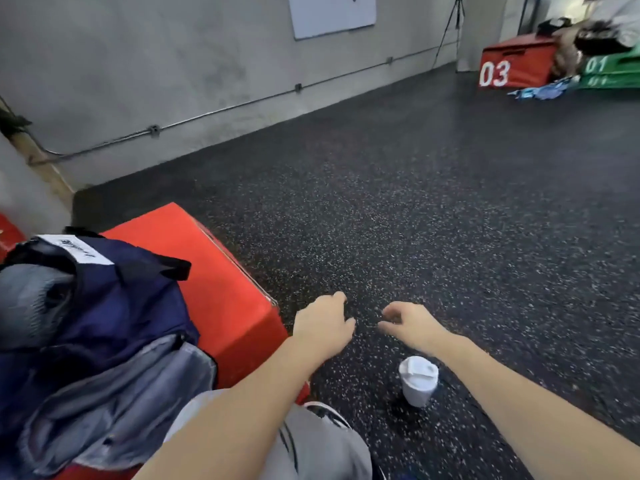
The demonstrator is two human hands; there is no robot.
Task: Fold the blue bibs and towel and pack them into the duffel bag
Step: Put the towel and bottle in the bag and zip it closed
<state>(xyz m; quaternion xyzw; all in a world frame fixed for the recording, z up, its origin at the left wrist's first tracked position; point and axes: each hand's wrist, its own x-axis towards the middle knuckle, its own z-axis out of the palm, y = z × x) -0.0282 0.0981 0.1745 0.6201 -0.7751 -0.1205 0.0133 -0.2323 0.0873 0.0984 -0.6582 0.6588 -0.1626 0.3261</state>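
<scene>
Duffel bag (104, 306) left of both empty, loosely curled hands (363, 323).

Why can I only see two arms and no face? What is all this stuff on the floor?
The camera sits on a person's head and looks forward and down, so you see only their own arms reaching out. The left hand and the right hand hang over the dark speckled floor with fingers loosely curled, and neither holds anything. On the left, a dark blue duffel bag lies open on an orange-red box, with grey cloth showing inside. A white cup with a lid stands on the floor below the right arm. Far away at the top right are a red box marked 03, a green box marked 01 and some blue cloth on the floor beside them.
</scene>
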